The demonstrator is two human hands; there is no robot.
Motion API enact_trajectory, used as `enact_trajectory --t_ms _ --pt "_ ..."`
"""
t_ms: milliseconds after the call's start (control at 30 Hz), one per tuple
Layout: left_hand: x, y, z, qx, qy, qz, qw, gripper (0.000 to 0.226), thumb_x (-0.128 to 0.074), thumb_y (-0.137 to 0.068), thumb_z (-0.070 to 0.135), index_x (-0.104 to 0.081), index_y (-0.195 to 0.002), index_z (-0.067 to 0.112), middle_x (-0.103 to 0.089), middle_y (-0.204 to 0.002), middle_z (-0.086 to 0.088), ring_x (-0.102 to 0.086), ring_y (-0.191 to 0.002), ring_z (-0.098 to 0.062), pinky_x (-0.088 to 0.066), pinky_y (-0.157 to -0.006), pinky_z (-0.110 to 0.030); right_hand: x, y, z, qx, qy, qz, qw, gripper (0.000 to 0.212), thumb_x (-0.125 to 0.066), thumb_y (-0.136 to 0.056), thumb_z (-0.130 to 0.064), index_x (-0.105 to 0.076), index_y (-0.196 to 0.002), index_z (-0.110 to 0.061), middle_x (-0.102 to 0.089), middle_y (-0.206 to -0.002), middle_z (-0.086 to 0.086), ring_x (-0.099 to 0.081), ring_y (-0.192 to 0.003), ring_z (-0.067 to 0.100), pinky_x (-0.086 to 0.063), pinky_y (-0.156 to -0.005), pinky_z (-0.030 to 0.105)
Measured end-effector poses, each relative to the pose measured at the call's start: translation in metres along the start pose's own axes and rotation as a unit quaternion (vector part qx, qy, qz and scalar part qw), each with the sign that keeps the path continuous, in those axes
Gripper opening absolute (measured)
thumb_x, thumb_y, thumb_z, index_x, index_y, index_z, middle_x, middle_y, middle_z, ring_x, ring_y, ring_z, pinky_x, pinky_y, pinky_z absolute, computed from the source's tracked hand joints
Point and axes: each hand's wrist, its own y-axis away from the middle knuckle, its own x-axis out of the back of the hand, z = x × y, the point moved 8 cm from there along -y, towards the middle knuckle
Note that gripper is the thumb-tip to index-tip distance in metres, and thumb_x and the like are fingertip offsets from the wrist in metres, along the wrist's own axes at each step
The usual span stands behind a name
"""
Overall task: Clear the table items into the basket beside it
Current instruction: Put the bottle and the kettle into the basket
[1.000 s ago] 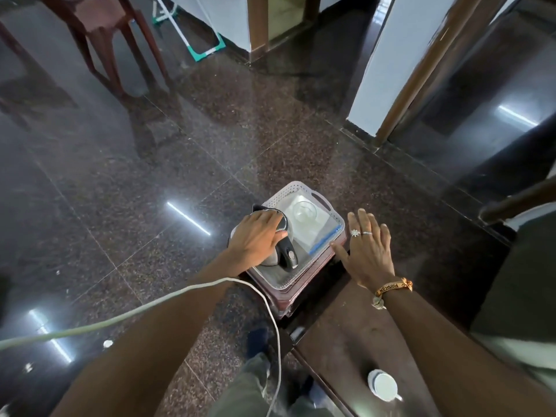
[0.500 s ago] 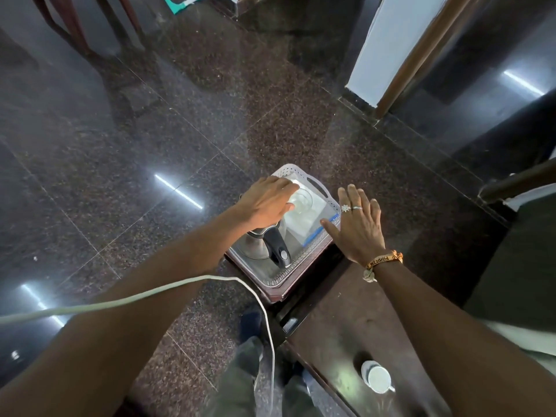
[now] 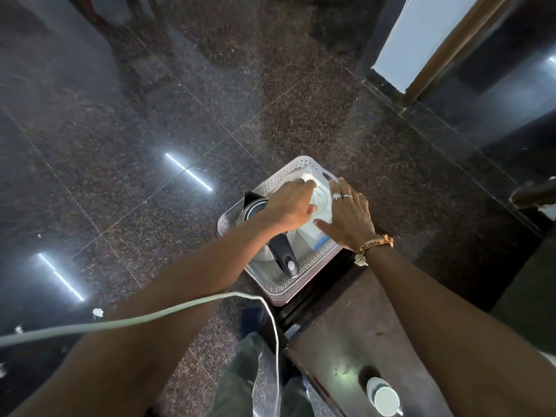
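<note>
A white perforated basket (image 3: 279, 176) stands on the dark floor, against the end of the dark table (image 3: 355, 311). In its near-left part stands a steel kettle (image 3: 255, 209) with a black handle. A white box (image 3: 314, 234) with a blue stripe fills the right part, and a clear glass (image 3: 322, 198) rests on it. My left hand (image 3: 290, 204) reaches over the kettle, its fingers and thumb curled round the glass. My right hand (image 3: 350, 215) lies flat with straight fingers over the box, at the basket's right side. A white cup (image 3: 385, 397) stands on the table near me.
A pale cable (image 3: 180, 308) runs from the left across my left forearm and hangs down by my legs. Glossy dark floor tiles spread to the left and beyond the basket. A white wall with a wooden frame (image 3: 433, 46) rises at the upper right.
My left hand has left the kettle's top and moved right and further away onto the glass. My right hand has shifted from the table's end to above the box in the basket.
</note>
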Motion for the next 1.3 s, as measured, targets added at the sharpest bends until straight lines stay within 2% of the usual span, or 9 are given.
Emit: enact_trajectory --t_ms 233,467,633,767,867,1033,1100,1200,1300 --pt "-0.020 -0.022 -0.020 0.070 -0.033 -0.041 0.996 0.033 -0.057 -0.096 0.022 -0.048 -0.124 0.006 -0.056 -0.121 -0.016 -0.055 -0.114 -0.035 -0.046 -0.089 -0.042 -0.036 -0.041 -0.009 0.016 -0.015 -0.042 0.999 0.112 -0.080 -0.077 -0.046 -0.012 -0.157 -0.006 -0.016 -0.163 0.017 -0.023 -0.151 0.034 -0.026 -0.122 0.043" --pt "-0.032 -0.040 -0.024 0.095 -0.038 -0.077 0.992 0.034 -0.057 -0.094 0.013 -0.047 -0.126 0.008 -0.054 -0.125 -0.014 -0.053 -0.118 -0.032 -0.043 -0.084 -0.037 -0.065 -0.065 -0.003 0.005 -0.058 -0.094 0.994 0.118 -0.086 -0.075 -0.032 -0.005 -0.160 -0.015 -0.008 -0.167 0.012 -0.024 -0.150 0.035 -0.035 -0.117 0.046" --pt "-0.040 -0.045 -0.022 0.083 -0.046 -0.082 0.992 0.036 -0.059 -0.093 0.011 -0.046 -0.126 0.004 -0.057 -0.121 -0.016 -0.057 -0.113 -0.033 -0.045 -0.084 -0.037 -0.077 -0.075 -0.006 0.013 -0.054 -0.099 0.994 0.109 -0.082 -0.078 -0.025 -0.010 -0.159 -0.015 -0.027 -0.157 0.014 -0.041 -0.136 0.035 -0.047 -0.103 0.045" --pt "-0.044 -0.044 -0.018 0.068 -0.046 -0.078 0.994 0.039 -0.061 -0.092 0.011 -0.045 -0.127 0.004 -0.058 -0.118 -0.015 -0.058 -0.111 -0.031 -0.044 -0.085 -0.035 -0.074 -0.068 -0.005 0.002 -0.069 -0.056 0.996 0.091 -0.080 -0.077 -0.024 -0.029 -0.152 -0.016 -0.040 -0.142 0.008 -0.047 -0.127 0.031 -0.053 -0.095 0.042" --pt "-0.043 -0.040 -0.016 0.072 -0.043 -0.074 0.994 0.033 -0.061 -0.092 0.012 -0.046 -0.120 0.005 -0.057 -0.119 -0.015 -0.057 -0.110 -0.031 -0.040 -0.081 -0.033 -0.067 -0.052 0.006 -0.021 -0.096 -0.035 0.995 0.088 -0.082 -0.073 -0.030 -0.038 -0.148 -0.016 -0.043 -0.147 0.005 -0.046 -0.131 0.028 -0.048 -0.105 0.041" --pt "-0.030 -0.020 0.008 0.069 -0.020 -0.058 0.996 0.031 -0.061 -0.082 -0.002 -0.045 -0.106 0.010 -0.057 -0.106 -0.011 -0.059 -0.101 -0.031 -0.039 -0.069 -0.034 -0.037 -0.010 0.027 -0.030 -0.115 -0.019 0.993 0.100 -0.081 -0.068 -0.038 -0.030 -0.153 -0.022 -0.041 -0.148 0.002 -0.043 -0.135 0.027 -0.038 -0.113 0.043" --pt "-0.028 -0.008 0.023 0.056 -0.007 -0.065 0.996 0.037 -0.059 -0.080 -0.004 -0.044 -0.111 0.010 -0.055 -0.108 -0.010 -0.057 -0.104 -0.031 -0.044 -0.072 -0.038 -0.020 0.012 0.035 -0.033 -0.122 -0.011 0.992 0.100 -0.079 -0.066 -0.041 -0.030 -0.152 -0.022 -0.043 -0.145 0.003 -0.043 -0.135 0.028 -0.038 -0.113 0.045" --pt "-0.029 0.013 0.048 0.030 0.004 -0.088 0.996 0.061 -0.064 -0.080 0.001 -0.040 -0.135 0.011 -0.054 -0.127 -0.011 -0.053 -0.118 -0.032 -0.049 -0.091 -0.044 0.005 0.045 0.044 -0.037 -0.120 0.006 0.992 0.106 -0.076 -0.061 -0.047 -0.027 -0.152 -0.023 -0.046 -0.141 0.004 -0.046 -0.131 0.030 -0.038 -0.108 0.045" --pt "-0.029 0.036 0.075 0.004 0.026 -0.092 0.995 0.072 -0.069 -0.076 0.004 -0.039 -0.141 0.015 -0.056 -0.132 -0.009 -0.053 -0.122 -0.031 -0.048 -0.096 -0.045 0.029 0.080 0.053 -0.039 -0.133 0.032 0.990 0.115 -0.075 -0.056 -0.052 -0.023 -0.153 -0.022 -0.050 -0.140 0.006 -0.049 -0.128 0.031 -0.039 -0.107 0.047"
